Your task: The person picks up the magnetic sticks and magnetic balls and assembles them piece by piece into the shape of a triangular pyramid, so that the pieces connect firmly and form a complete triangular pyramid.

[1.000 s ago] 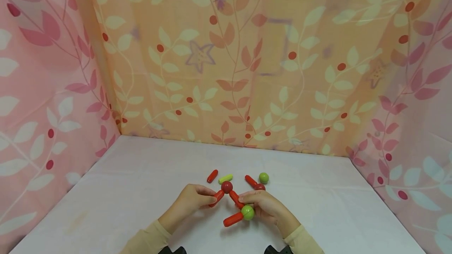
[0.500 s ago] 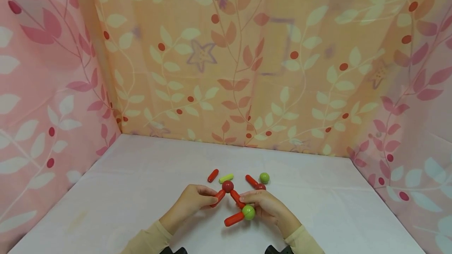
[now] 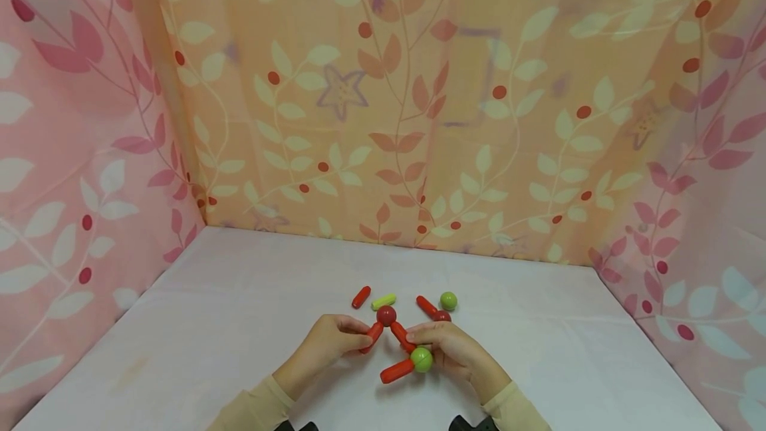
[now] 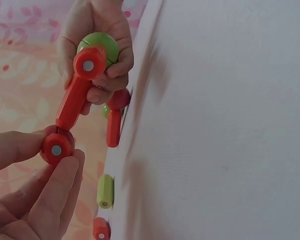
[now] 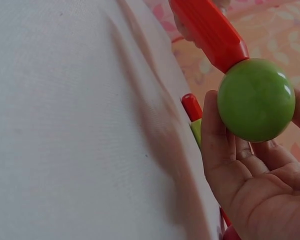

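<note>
In the head view, both hands hold one chain of magnetic building toy parts in front of the body. The left hand (image 3: pixel 323 344) pinches a red rod (image 3: pixel 375 333) between thumb and fingers. That rod meets a dark red ball (image 3: pixel 386 316) at the top of the chain. From the ball a second red rod (image 3: pixel 399 332) slopes down to a green ball (image 3: pixel 421 360), with the right hand (image 3: pixel 461 351) gripping around this rod and ball. A third red rod (image 3: pixel 397 372) sticks out from the green ball toward the left. Its metal-tipped end (image 4: pixel 88 65) faces the left wrist view.
Beyond the hands, a loose red rod (image 3: pixel 361 297) and a yellow-green rod (image 3: pixel 383 301) lie on the white table (image 3: pixel 239 298). To their right lie a red rod (image 3: pixel 426 306) against a red ball (image 3: pixel 441 316) and another green ball (image 3: pixel 449 300). Patterned cloth walls (image 3: pixel 407 118) enclose the table.
The left hand has crept slightly to the right with its rod, narrowing the angle at the red ball a little. Both grips look the same, and the loose parts lie where they were.
</note>
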The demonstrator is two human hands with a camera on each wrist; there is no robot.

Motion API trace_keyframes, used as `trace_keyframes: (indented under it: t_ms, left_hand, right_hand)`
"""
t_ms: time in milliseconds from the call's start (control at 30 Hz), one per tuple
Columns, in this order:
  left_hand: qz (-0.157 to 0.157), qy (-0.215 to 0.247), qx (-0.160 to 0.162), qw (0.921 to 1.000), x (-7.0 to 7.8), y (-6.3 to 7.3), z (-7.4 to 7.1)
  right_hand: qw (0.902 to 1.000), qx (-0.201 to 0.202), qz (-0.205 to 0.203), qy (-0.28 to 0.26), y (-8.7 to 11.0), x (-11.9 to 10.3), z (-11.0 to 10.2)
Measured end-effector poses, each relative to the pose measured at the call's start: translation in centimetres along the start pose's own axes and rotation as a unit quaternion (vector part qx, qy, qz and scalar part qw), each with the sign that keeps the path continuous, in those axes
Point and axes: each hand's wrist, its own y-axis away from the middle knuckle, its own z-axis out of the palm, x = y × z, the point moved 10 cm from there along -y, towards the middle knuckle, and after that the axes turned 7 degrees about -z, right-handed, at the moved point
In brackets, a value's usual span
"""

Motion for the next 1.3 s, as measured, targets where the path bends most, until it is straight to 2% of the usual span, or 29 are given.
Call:
trace_keyframes:
  t_ms: [267, 767, 1033, 1300]
  left_hand:
    - [0.009, 0.006, -0.007, 0.9999, 0.12, 0.15, 0.43]
    - [0.008, 0.019, -0.012, 0.9997, 0.00, 0.09, 0.82]
    - [0.017, -0.002, 0.002, 0.9999, 0.12, 0.00, 0.57]
    - [0.019, -0.004, -0.001, 0.9998, -0.03, -0.24, 0.49]
  right_hand:
    - [1.0000, 0.004, -0.004, 0.003, -0.03, 0.03, 0.01]
    - [1.0000, -0.003, 0.001, -0.004, 0.09, 0.27, 0.32]
    - [0.9999, -0.006, 0.003, -0.012, 0.21, 0.17, 0.45]
    - [0.9997, -0.023, -0.001, -0.011, 0.23, -0.11, 0.78]
